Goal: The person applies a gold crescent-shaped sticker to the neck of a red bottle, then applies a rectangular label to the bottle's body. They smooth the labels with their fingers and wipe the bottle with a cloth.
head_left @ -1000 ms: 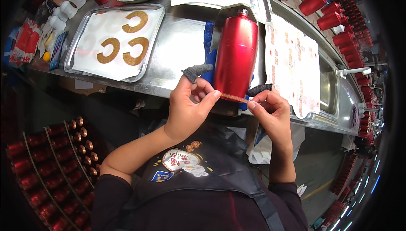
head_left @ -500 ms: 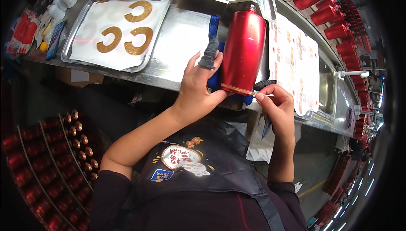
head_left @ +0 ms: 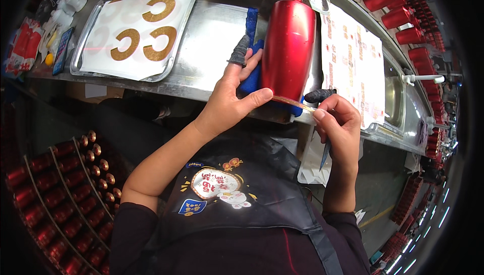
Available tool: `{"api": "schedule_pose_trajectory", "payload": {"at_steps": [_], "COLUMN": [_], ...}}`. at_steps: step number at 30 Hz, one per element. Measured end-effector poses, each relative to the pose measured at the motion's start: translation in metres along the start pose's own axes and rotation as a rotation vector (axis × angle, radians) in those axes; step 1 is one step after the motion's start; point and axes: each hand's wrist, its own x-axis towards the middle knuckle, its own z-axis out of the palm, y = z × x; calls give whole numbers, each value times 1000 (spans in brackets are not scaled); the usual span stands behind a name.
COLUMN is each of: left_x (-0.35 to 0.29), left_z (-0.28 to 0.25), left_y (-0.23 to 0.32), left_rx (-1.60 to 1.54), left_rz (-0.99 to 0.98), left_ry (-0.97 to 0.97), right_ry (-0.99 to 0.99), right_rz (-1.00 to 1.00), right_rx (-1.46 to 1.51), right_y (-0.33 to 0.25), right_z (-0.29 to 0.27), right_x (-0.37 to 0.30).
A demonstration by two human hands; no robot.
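Observation:
A glossy red bottle (head_left: 288,46) lies over blue padding (head_left: 251,76) on the metal bench, its neck pointing away from me. Along its near base edge runs a thin gold strip (head_left: 295,102); the right end stands off the bottle. My right hand (head_left: 344,124) pinches that free end between thumb and forefinger. A slim dark-blue pointed tool (head_left: 325,155) sticks out below the same hand. At the bottle's left, my left hand (head_left: 224,96) has its fingers spread and its thumb against the base edge by the strip. Black covers sit on one finger of each hand.
A metal tray (head_left: 184,29) with gold C-shaped pieces (head_left: 160,43) on white paper stands at left. Right of the bottle lies a printed white sheet (head_left: 355,68), beyond it a metal basin (head_left: 396,93). Racked red bottles (head_left: 50,204) fill the lower left; more line the right.
My right hand has moved right and slightly down, drawing the strip's end away from the bottle. My left hand has shifted slightly left, its thumb still at the base edge.

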Motion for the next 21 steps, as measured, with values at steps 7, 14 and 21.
{"api": "schedule_pose_trajectory", "payload": {"at_steps": [7,14,21], "left_x": [1,-2,-4], "left_z": [-3,-7,-1], "left_y": [-1,0,1], "left_rx": [38,-249,-96], "left_rz": [5,-78,-33], "left_ry": [-17,-7,-13], "right_ry": [-2,-34,-32], "right_rz": [8,41,34], "right_rx": [-24,38,54], "right_y": [7,8,8], "right_z": [-1,-3,-3], "right_x": [4,3,3]}}
